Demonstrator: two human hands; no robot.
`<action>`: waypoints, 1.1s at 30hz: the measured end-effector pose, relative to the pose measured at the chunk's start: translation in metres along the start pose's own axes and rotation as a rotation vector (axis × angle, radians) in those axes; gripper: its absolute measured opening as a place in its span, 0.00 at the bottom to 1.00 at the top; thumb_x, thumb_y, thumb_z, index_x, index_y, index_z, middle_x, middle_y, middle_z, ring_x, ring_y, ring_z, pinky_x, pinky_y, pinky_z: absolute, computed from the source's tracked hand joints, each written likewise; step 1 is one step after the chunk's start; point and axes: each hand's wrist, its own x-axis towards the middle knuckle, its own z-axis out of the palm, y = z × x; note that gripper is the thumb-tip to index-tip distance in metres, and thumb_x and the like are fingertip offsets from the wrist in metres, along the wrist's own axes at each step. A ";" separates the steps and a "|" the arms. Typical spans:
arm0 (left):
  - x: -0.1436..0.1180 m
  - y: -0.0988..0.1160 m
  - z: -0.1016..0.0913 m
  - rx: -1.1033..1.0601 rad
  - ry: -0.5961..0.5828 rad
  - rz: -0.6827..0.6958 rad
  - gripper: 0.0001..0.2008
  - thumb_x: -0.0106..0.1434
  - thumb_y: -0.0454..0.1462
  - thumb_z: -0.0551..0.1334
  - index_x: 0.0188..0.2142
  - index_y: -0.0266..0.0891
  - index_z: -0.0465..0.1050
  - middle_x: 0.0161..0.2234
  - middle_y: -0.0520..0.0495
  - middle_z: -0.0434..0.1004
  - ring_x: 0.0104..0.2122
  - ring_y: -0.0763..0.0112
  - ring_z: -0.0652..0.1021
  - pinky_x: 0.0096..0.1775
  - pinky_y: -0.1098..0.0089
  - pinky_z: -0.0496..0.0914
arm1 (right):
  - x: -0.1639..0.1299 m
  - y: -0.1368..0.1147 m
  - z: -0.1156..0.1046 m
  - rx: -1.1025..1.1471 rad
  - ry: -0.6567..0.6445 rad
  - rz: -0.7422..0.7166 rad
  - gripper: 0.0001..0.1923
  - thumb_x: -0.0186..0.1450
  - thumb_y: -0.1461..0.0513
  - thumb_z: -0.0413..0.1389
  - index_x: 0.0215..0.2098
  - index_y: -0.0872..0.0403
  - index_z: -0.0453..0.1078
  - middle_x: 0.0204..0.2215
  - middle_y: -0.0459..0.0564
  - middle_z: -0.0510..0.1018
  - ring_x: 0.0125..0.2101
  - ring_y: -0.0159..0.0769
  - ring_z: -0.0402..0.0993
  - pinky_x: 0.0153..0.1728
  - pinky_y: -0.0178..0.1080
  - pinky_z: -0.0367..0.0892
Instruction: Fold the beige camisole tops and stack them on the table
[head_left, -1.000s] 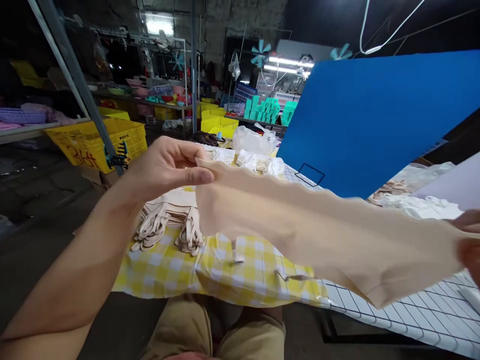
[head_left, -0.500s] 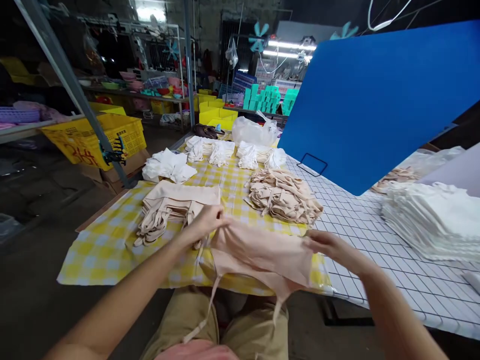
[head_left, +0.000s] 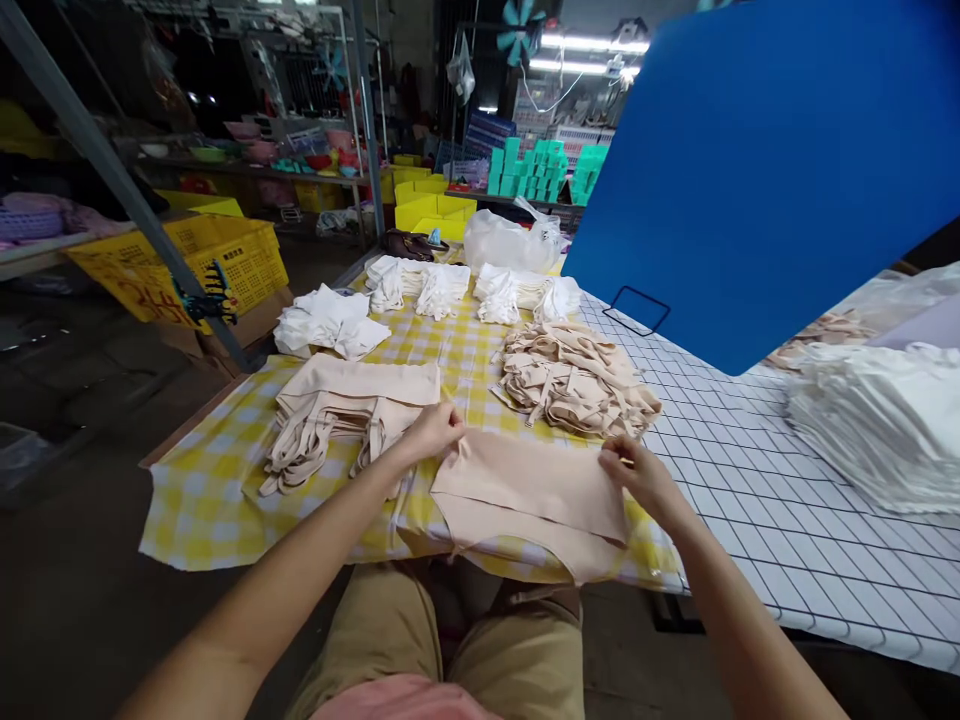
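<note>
A beige camisole top (head_left: pixel 532 490) with thin straps lies spread at the near edge of the table, its lower part hanging toward my lap. My left hand (head_left: pixel 439 430) pinches its upper left corner. With closed fingers, my right hand (head_left: pixel 634 475) grips the upper right corner. Left of it is a neat stack of beige tops (head_left: pixel 356 385), straps drooping toward me. Beyond my right hand sits a loose heap of beige tops (head_left: pixel 570 380).
White folded garments (head_left: pixel 420 285) and a crumpled white pile (head_left: pixel 330 320) lie farther back on the yellow checked cloth (head_left: pixel 217 500). A large blue board (head_left: pixel 750 190) rises at the right, near a tall white stack (head_left: pixel 877 430). A yellow crate (head_left: pixel 225 260) stands left.
The beige top has come down flatter onto the table, and its dangling straps have swung in under the edge. Both hands keep hold of its corners. The view has shifted slightly.
</note>
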 end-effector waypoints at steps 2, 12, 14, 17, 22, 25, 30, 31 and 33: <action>0.008 0.002 0.000 0.014 0.011 0.003 0.03 0.55 0.35 0.56 0.26 0.37 0.65 0.26 0.50 0.74 0.27 0.71 0.74 0.28 0.75 0.64 | 0.007 0.000 -0.001 -0.049 0.067 -0.009 0.10 0.54 0.56 0.50 0.29 0.53 0.64 0.26 0.48 0.73 0.27 0.37 0.69 0.28 0.38 0.63; -0.012 0.018 0.031 0.355 0.140 0.002 0.21 0.59 0.32 0.57 0.52 0.34 0.57 0.48 0.34 0.63 0.47 0.58 0.70 0.42 0.65 0.67 | -0.011 -0.006 0.046 -0.680 0.240 -0.114 0.21 0.64 0.62 0.42 0.52 0.59 0.63 0.47 0.63 0.70 0.42 0.48 0.69 0.36 0.46 0.64; -0.023 0.015 0.035 0.409 0.102 -0.009 0.19 0.60 0.31 0.55 0.52 0.35 0.58 0.47 0.36 0.65 0.45 0.59 0.71 0.41 0.65 0.67 | -0.022 0.000 0.051 -0.683 0.151 -0.191 0.21 0.66 0.59 0.41 0.55 0.54 0.61 0.54 0.58 0.66 0.51 0.48 0.63 0.43 0.49 0.63; -0.033 0.008 0.037 0.387 0.042 -0.014 0.19 0.63 0.29 0.49 0.54 0.37 0.58 0.45 0.39 0.67 0.42 0.63 0.72 0.40 0.67 0.67 | -0.036 0.016 0.052 -0.679 -0.003 -0.202 0.24 0.67 0.56 0.38 0.59 0.50 0.56 0.59 0.51 0.60 0.59 0.45 0.52 0.53 0.52 0.55; -0.034 0.008 0.044 0.381 0.098 0.015 0.20 0.64 0.28 0.44 0.53 0.35 0.61 0.47 0.36 0.67 0.45 0.59 0.71 0.44 0.63 0.66 | -0.048 0.029 0.042 -0.712 -0.016 -0.082 0.26 0.67 0.55 0.36 0.61 0.52 0.54 0.62 0.52 0.55 0.61 0.46 0.48 0.54 0.54 0.54; -0.034 0.013 0.056 0.435 0.143 0.159 0.20 0.64 0.32 0.48 0.56 0.38 0.59 0.56 0.37 0.60 0.56 0.56 0.62 0.54 0.58 0.59 | -0.053 0.023 0.043 -0.720 0.035 -0.069 0.27 0.68 0.55 0.35 0.61 0.54 0.53 0.62 0.54 0.53 0.61 0.47 0.47 0.54 0.54 0.54; -0.035 0.006 0.070 0.456 -0.023 0.278 0.25 0.65 0.44 0.49 0.61 0.44 0.51 0.64 0.43 0.44 0.63 0.57 0.48 0.59 0.54 0.49 | -0.054 0.021 0.046 -0.702 -0.086 -0.127 0.26 0.68 0.55 0.34 0.62 0.50 0.51 0.62 0.49 0.54 0.62 0.43 0.45 0.55 0.53 0.51; -0.035 0.002 0.070 0.469 -0.032 0.263 0.26 0.66 0.45 0.48 0.61 0.43 0.50 0.64 0.42 0.43 0.63 0.57 0.47 0.59 0.53 0.49 | -0.054 0.024 0.044 -0.697 -0.084 -0.099 0.26 0.68 0.55 0.34 0.62 0.51 0.51 0.62 0.49 0.54 0.62 0.43 0.46 0.55 0.54 0.50; -0.038 -0.005 0.069 0.498 -0.024 0.234 0.28 0.65 0.47 0.47 0.62 0.41 0.48 0.64 0.41 0.41 0.63 0.58 0.47 0.60 0.53 0.48 | -0.058 0.029 0.037 -0.668 -0.031 -0.040 0.26 0.67 0.54 0.36 0.61 0.52 0.54 0.61 0.51 0.57 0.61 0.46 0.48 0.54 0.55 0.52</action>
